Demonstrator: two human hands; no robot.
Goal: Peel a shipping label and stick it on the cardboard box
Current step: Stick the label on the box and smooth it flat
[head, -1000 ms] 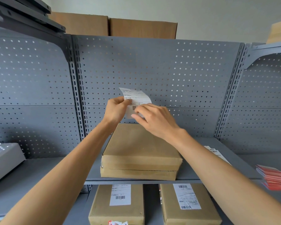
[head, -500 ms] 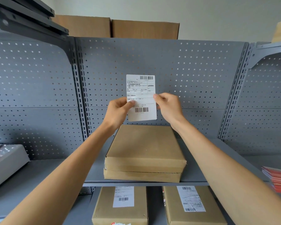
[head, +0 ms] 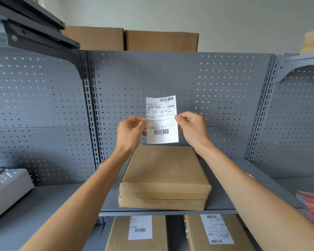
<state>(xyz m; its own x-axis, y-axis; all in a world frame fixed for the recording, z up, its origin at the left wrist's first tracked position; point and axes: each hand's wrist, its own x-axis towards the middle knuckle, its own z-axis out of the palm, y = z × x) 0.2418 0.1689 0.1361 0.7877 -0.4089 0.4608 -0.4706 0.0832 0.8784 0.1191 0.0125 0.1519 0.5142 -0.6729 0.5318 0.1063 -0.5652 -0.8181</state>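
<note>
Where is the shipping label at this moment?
In the head view the shipping label is near the centre, held upright in the air between the left hand and the right hand, above the cardboard box and before the grey pegboard.

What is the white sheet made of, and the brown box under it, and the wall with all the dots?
The label looks like thin matte paper with printed barcodes. The box looks like brown cardboard, dull, with a seam along its side. The back panel is probably grey painted metal, punched with rows of holes.
</note>
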